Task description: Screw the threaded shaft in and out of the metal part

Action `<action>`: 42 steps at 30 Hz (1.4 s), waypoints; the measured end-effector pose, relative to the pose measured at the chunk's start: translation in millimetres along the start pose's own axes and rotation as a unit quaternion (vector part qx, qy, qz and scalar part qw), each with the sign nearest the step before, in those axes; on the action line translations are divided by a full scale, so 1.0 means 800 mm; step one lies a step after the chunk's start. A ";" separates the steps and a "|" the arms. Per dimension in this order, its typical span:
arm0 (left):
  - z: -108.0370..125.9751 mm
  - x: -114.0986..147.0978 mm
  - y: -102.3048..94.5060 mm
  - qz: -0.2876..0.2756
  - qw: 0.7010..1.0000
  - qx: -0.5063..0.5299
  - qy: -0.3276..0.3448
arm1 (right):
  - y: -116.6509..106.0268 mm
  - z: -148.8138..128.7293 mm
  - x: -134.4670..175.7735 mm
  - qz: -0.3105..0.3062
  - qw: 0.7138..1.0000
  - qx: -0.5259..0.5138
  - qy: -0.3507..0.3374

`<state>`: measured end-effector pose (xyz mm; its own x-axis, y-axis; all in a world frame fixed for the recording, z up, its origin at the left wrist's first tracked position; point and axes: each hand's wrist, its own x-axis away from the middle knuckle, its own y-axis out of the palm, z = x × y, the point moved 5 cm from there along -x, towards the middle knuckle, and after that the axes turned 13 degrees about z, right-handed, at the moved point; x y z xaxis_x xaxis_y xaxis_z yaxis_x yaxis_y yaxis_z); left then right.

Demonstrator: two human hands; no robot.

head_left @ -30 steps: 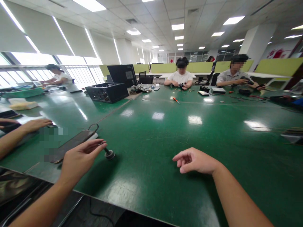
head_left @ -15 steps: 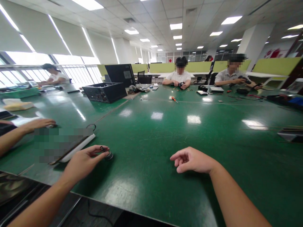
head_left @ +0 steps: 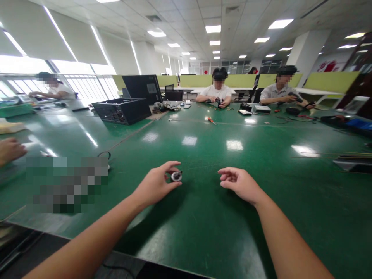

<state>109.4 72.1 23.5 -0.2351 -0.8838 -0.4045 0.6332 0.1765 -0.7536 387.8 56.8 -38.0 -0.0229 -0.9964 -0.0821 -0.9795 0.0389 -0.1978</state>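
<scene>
Your left hand (head_left: pixel 154 183) has moved inward, the small round part (head_left: pixel 176 176) between its parted thumb and fingers, grip unclear; steady the part, your empty right hand (head_left: pixel 240 184) nearby, loosely parted.

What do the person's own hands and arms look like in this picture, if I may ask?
The left hand and the right hand are both bare: no gloves, and no rings can be made out on the fingers. Both forearms are uncovered as far as they show, with no sleeve, watch, bracelet or marking visible.
</scene>
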 end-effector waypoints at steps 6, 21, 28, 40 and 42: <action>0.079 -0.053 0.113 -0.060 0.986 0.057 0.143 | -0.032 0.010 -0.010 0.143 0.969 0.175 -0.096; 0.053 -0.058 0.152 -0.087 0.978 0.183 0.050 | -0.006 0.007 -0.016 0.037 0.968 0.239 -0.062; 0.057 -0.057 0.150 -0.068 0.979 0.177 0.073 | -0.004 0.002 -0.014 0.027 0.975 0.213 -0.062; 0.052 -0.055 0.152 -0.060 0.979 0.185 0.053 | -0.007 -0.002 -0.011 0.042 0.973 0.214 -0.080; 0.052 -0.055 0.152 -0.062 0.980 0.183 0.055 | -0.006 -0.002 -0.011 0.040 0.973 0.214 -0.078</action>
<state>227.5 114.3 -28.5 -0.3925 -0.8333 -0.3892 0.8114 -0.1145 -0.5732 392.7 65.2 -35.0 -0.0323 -0.9665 -0.2546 -0.8025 0.1769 -0.5698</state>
